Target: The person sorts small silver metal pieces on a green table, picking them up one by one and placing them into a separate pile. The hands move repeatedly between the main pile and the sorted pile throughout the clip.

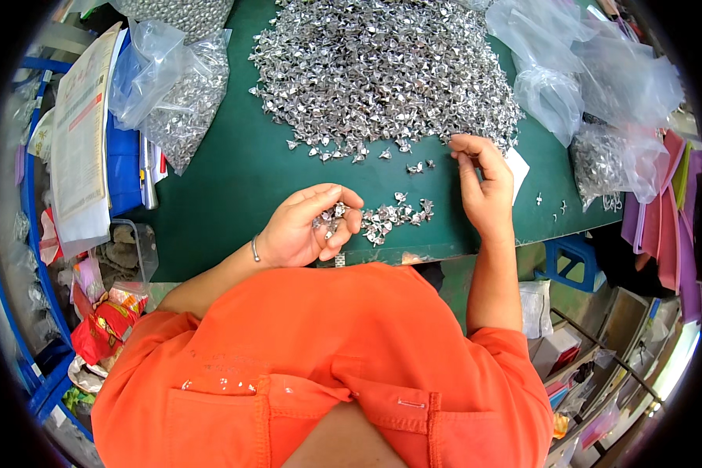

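Cupping small metal pieces [332, 221] in a curled grip, the left hand [295, 230] should be tilting little; the right hand [486, 187], its grip's contents unclear, is hovering beside the pile [390, 78] on the green counter [218, 191].

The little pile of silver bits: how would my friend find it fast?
Find the big heap of silvery metal pieces on the far side of the green table. Come nearer, toward the orange shirt, to the little pile just right of the left hand. It's far smaller than the heap and lies loose, outside the hand.
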`<state>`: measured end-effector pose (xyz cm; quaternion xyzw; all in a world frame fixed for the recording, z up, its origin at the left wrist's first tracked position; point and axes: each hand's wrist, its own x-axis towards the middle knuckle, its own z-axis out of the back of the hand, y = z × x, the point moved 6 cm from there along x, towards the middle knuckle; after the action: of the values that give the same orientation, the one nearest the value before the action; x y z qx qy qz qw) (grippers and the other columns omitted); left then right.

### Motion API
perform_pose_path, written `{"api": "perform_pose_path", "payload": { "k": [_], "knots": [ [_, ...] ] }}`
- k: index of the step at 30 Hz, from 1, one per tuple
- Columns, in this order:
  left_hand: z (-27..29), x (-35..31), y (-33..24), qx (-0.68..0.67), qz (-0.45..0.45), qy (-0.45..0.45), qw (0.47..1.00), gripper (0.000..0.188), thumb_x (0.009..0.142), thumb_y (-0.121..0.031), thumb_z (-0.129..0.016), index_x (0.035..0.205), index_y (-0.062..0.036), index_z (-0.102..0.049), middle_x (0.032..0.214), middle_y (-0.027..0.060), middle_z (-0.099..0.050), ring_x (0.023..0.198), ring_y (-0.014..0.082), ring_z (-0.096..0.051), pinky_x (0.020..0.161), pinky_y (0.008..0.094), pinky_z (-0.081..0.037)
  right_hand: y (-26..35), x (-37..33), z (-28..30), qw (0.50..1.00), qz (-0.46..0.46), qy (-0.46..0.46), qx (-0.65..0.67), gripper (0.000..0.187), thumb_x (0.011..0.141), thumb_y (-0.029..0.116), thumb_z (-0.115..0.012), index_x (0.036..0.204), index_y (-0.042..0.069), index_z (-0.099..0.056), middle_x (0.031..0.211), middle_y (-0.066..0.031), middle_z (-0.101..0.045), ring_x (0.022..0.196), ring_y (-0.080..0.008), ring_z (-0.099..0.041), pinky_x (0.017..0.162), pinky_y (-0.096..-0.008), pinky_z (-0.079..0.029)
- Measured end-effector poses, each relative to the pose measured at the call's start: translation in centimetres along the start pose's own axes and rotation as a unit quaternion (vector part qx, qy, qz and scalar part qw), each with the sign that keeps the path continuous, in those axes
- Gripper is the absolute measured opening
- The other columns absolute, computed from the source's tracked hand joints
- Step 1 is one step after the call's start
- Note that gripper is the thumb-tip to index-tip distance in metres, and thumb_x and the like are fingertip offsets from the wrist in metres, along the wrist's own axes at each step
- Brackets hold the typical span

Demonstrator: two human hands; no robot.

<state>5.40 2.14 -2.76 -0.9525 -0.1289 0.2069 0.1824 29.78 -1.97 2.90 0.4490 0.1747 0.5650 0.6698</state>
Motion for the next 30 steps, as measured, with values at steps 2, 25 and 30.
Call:
{"api": "perform_pose_path", "payload": {
  "k": [2, 25, 30],
  "knots": [
    [0.1, 0.0, 0.0, -0.003, 0.000, 0.002, 1.000, 0.034, 0.108, -0.027, -0.039, 0.110, 0.0004, -0.060, 0.091, 0.0136, -0.065, 0.061, 0.0108, -0.051, 0.043, 0.0233, -0.043, 0.5, -0.1, -0.6, 0.999, 0.012, 0.013, -0.028, 0.021, 0.087, -0.009, -0.061, 0.104, 0.001, -0.068, 0.097, -0.0123, -0.069, 0.087, -0.0262, -0.066, 0.079, -0.0335, -0.052],
    [-0.2, 0.0, -0.2, 0.002, -0.008, -0.007, 1.000, 0.034, 0.108, -0.025, -0.038, 0.111, 0.0013, -0.059, 0.091, 0.0138, -0.065, 0.060, 0.0107, -0.049, 0.043, 0.0233, -0.042, 0.9, -2.3, -1.2, 0.993, 0.052, -0.003, -0.103, 0.021, 0.074, -0.001, -0.077, 0.091, 0.004, -0.065, 0.090, -0.0100, -0.067, 0.084, -0.0279, -0.063, 0.075, -0.0366, -0.051],
    [-0.3, 0.1, -0.2, -0.002, -0.004, -0.007, 1.000, 0.034, 0.108, -0.025, -0.038, 0.111, 0.0011, -0.059, 0.091, 0.0139, -0.064, 0.060, 0.0106, -0.049, 0.043, 0.0231, -0.042, 0.7, -2.4, -1.2, 0.998, -0.012, -0.018, -0.052, 0.020, 0.075, -0.003, -0.076, 0.090, 0.003, -0.064, 0.087, -0.0099, -0.066, 0.080, -0.0269, -0.064, 0.071, -0.0346, -0.052]
  ]
}}
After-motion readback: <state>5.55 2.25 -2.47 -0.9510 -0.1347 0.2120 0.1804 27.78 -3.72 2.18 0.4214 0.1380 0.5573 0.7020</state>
